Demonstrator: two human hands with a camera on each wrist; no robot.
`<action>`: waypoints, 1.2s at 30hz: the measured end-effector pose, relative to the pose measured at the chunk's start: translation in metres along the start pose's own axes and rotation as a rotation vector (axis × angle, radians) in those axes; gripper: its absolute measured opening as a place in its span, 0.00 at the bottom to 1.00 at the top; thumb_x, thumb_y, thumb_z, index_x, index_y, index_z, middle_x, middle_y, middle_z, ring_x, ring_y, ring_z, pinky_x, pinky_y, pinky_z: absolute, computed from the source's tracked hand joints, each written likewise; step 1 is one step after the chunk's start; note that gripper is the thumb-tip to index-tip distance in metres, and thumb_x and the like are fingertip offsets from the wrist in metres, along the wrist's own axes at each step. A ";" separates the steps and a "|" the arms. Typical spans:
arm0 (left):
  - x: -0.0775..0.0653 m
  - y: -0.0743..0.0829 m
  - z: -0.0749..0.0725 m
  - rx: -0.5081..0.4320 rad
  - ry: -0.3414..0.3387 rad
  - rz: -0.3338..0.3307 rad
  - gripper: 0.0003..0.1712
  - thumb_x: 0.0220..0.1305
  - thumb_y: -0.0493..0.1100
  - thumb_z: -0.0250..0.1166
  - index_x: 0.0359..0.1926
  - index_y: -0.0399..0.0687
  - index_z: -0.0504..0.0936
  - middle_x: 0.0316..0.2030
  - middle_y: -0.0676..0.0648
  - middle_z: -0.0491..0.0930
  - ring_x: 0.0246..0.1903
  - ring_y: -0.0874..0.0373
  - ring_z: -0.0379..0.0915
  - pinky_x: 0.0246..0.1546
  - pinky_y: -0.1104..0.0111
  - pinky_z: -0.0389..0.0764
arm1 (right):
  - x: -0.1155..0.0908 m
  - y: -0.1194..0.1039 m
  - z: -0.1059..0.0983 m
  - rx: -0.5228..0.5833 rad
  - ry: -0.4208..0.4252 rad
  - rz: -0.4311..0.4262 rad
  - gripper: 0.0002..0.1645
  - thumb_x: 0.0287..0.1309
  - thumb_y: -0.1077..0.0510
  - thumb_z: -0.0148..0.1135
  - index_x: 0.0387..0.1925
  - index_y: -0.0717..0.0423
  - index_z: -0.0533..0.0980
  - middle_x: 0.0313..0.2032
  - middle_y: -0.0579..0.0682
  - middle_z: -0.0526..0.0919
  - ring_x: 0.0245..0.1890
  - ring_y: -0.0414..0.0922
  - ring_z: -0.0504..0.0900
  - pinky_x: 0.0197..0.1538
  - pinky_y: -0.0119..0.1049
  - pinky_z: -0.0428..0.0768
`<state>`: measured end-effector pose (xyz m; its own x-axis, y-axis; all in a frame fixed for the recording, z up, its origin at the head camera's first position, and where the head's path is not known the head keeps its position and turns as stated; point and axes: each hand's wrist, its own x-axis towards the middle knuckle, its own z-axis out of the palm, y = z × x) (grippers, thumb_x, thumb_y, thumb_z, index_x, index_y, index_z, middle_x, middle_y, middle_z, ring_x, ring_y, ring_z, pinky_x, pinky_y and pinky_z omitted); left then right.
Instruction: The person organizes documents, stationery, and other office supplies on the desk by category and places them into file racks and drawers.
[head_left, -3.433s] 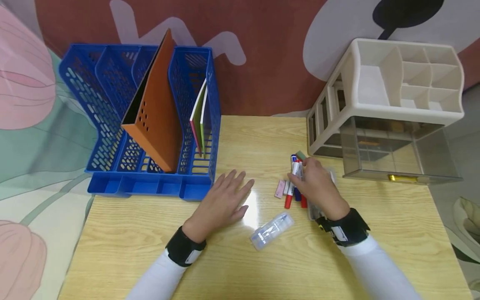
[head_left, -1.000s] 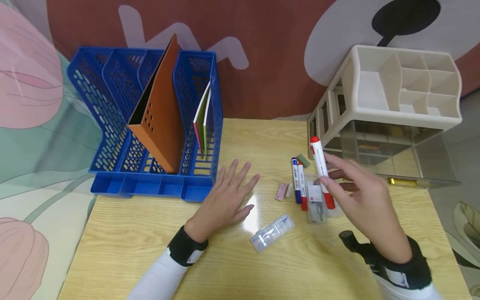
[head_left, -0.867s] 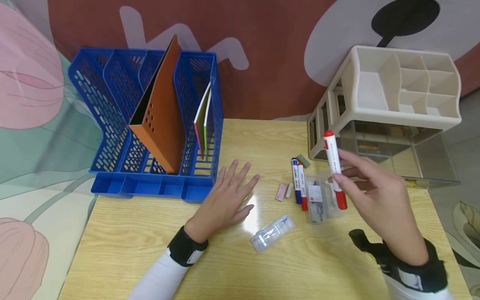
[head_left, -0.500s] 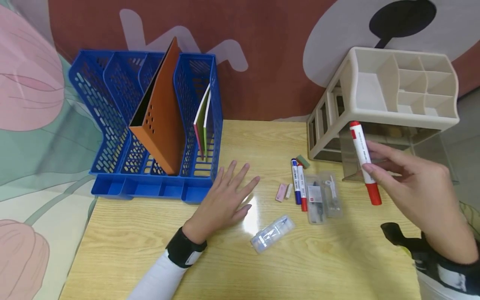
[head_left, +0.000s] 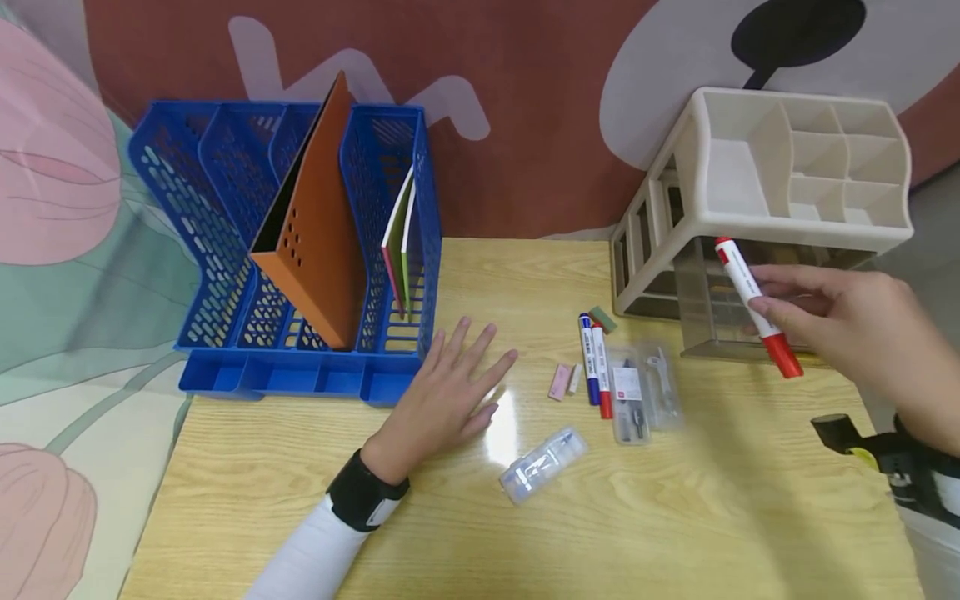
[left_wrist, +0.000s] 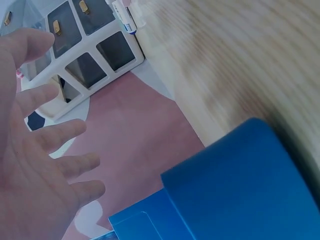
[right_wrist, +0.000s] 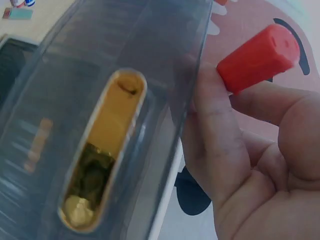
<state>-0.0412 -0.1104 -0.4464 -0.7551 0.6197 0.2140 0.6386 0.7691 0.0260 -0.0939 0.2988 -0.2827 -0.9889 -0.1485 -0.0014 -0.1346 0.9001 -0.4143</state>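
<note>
Right hand [head_left: 858,323] in action, grip clamped on a red-capped marker [head_left: 744,277], up at the clear drawer [head_left: 699,308]! Left hand [head_left: 437,398], fingers spread apart, beside the blue rack [head_left: 429,225].

This is looking like a desk-work corner; whether in a home or an office, the views are not telling. A blue file rack [head_left: 300,383] is holding an orange folder [head_left: 324,242] and thin booklets [head_left: 402,250], a cream drawer unit [head_left: 795,227] is standing opposite, and markers [head_left: 602,371] and clear cases [head_left: 543,465] are lying on the wood-grain bench [head_left: 525,550]. A printed backdrop [head_left: 517,125] with large pink flowers [head_left: 56,167] is filling the space behind.
</note>
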 end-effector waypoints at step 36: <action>-0.001 0.001 0.004 0.002 0.025 0.015 0.40 0.69 0.58 0.66 0.78 0.56 0.65 0.76 0.37 0.63 0.77 0.32 0.53 0.72 0.36 0.62 | 0.058 0.007 0.018 -0.178 -0.146 -0.125 0.20 0.64 0.59 0.69 0.49 0.74 0.81 0.34 0.63 0.89 0.28 0.47 0.86 0.33 0.39 0.75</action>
<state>-0.0407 -0.1099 -0.4505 -0.7411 0.6274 0.2390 0.6499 0.7598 0.0208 -0.1509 0.2895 -0.3024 -0.9460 -0.3094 -0.0970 -0.2772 0.9268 -0.2533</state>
